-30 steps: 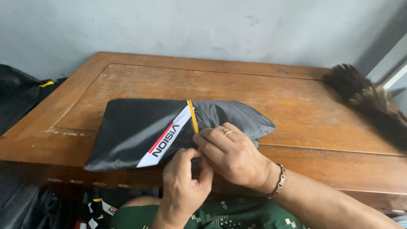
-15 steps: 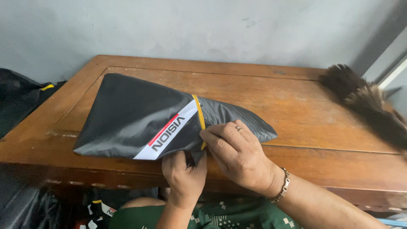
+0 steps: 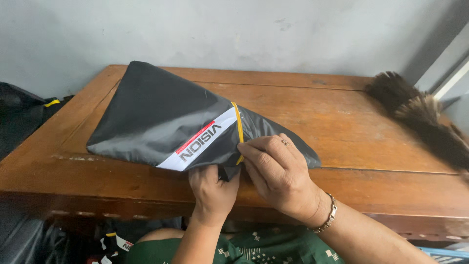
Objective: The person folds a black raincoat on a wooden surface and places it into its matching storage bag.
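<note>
Head view: lying across the wooden table (image 3: 371, 122) toward its front edge, a dark grey folded garment (image 3: 161, 115) with white band and yellow stripe, far corner lifting. Pinching its near edge from below, left hand (image 3: 212, 193), fingers closed. Pressing on top beside it, right hand (image 3: 281, 178), fingers together. Resting at the right edge, feather duster (image 3: 420, 117).

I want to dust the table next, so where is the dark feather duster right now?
In the head view the dark brown feather duster lies at the far right of the wooden table, near the wall, well right of the right hand and apart from it.
</note>
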